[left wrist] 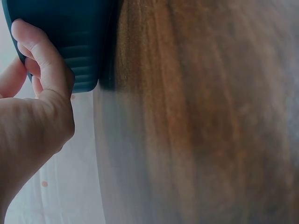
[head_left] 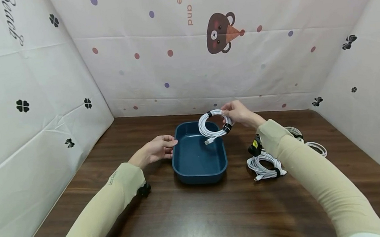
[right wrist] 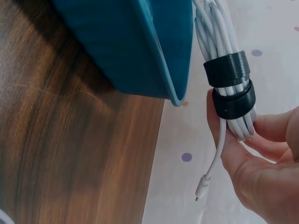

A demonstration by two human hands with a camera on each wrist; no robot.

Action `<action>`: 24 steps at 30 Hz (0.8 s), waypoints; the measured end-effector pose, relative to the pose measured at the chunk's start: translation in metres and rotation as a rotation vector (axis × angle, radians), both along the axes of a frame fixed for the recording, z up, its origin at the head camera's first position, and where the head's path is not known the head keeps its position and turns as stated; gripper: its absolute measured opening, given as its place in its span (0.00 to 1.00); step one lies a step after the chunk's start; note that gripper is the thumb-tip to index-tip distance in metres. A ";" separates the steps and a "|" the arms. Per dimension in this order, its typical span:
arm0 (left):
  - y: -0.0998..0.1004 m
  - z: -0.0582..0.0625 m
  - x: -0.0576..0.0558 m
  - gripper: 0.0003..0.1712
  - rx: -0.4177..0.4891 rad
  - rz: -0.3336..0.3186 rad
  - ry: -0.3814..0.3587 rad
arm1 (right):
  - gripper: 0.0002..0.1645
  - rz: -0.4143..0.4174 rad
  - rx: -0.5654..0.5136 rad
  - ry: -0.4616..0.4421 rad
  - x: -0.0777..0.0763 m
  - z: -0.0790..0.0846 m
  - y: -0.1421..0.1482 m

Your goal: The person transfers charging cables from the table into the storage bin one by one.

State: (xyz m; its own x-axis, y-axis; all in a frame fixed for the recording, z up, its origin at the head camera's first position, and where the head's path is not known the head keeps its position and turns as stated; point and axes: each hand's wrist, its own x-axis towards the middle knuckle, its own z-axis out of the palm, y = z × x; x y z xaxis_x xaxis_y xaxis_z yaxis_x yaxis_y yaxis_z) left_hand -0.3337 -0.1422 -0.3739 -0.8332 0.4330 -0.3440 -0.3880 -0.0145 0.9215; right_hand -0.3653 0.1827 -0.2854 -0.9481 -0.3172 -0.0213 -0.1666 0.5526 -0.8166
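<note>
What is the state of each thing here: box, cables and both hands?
Box: upright on the table, open-topped, no cable seen inside.
Held cable: coiled, strapped, above the box, one end hanging.
Other cables: coiled on the table, partly hidden.
Left hand: holding the box rim.
Right hand: gripping the held cable.

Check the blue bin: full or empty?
Looks empty: the blue bin shows a bare floor in the head view; the held white cable coil partly hides its far right corner.
</note>
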 end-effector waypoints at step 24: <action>0.000 0.002 0.001 0.04 -0.013 0.000 -0.003 | 0.18 0.043 -0.018 0.012 0.002 0.000 -0.011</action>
State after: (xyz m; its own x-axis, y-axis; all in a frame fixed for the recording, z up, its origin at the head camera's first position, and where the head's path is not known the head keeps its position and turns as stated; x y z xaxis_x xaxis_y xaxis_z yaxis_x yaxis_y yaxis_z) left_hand -0.3330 -0.1418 -0.3718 -0.8322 0.4281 -0.3524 -0.3911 -0.0027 0.9204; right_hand -0.3638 0.1712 -0.2859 -0.9337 -0.3580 -0.0040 -0.1996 0.5297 -0.8244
